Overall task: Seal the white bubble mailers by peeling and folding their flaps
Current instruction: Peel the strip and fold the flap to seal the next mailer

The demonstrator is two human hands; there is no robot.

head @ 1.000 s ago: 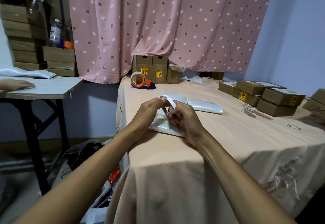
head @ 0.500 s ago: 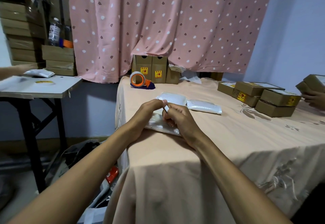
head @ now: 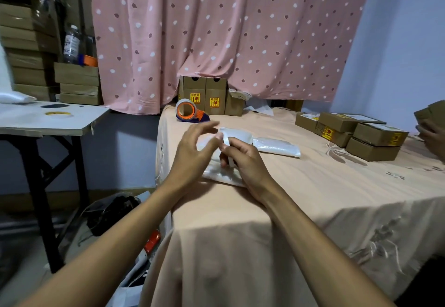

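Right hand pinched a white strip over the mailer; left hand spread loose; yellow box stickers were unreadable.

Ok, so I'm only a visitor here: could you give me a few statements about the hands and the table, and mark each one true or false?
1. The right hand pinches a white strip above the mailer that lies under both hands. True.
2. The orange tape dispenser is in the left hand. False: it sits at the back of the table, and the left hand's fingers are spread and hold nothing.
3. A second mailer lies on the table to the right of the hands, apart from them. True.
4. The curtain is plain blue. False: it is pink with spots.
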